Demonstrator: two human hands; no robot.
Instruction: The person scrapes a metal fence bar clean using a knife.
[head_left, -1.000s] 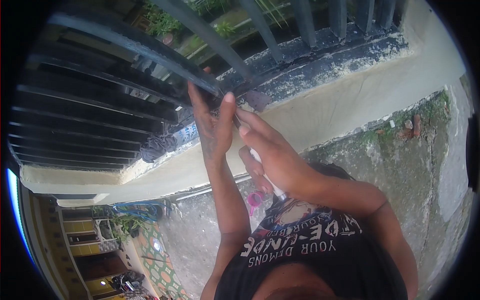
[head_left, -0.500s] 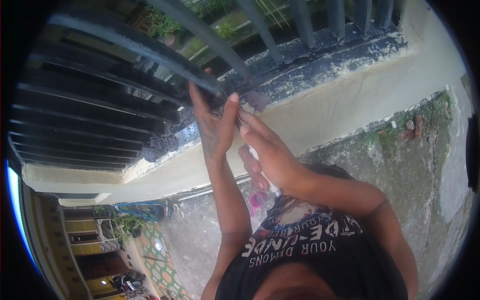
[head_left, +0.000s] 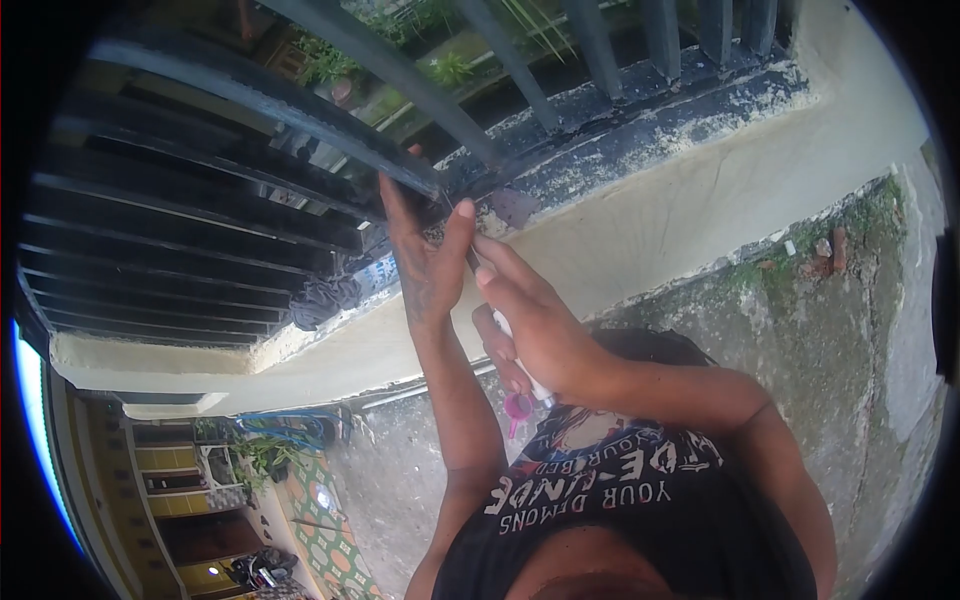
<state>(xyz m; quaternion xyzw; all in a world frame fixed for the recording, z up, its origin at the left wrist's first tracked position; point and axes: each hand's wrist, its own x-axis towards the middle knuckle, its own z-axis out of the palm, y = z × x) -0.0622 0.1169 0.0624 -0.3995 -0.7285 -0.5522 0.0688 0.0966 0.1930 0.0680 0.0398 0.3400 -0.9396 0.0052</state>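
My left hand [head_left: 425, 255] rests flat against the foot of a black metal fence bar [head_left: 400, 165], with its fingers reaching behind the bar and its thumb up. My right hand [head_left: 535, 325] is closed on a thin white-handled tool [head_left: 525, 365], probably a paintbrush. The tool's tip points up to where the bar meets the dark painted top of the low wall [head_left: 640, 115], right beside my left thumb. The tip itself is hidden between my hands.
The pale wall face [head_left: 700, 210] runs diagonally below the black fence bars [head_left: 180, 250]. A dark rag [head_left: 320, 297] lies on the ledge to the left. A small pink cup [head_left: 517, 407] sits on the mossy concrete ground [head_left: 840, 340]. Plants grow behind the fence.
Both hands have stayed at the foot of the bar. My right hand has crept slightly up and left with the tool; the view has shifted a little.
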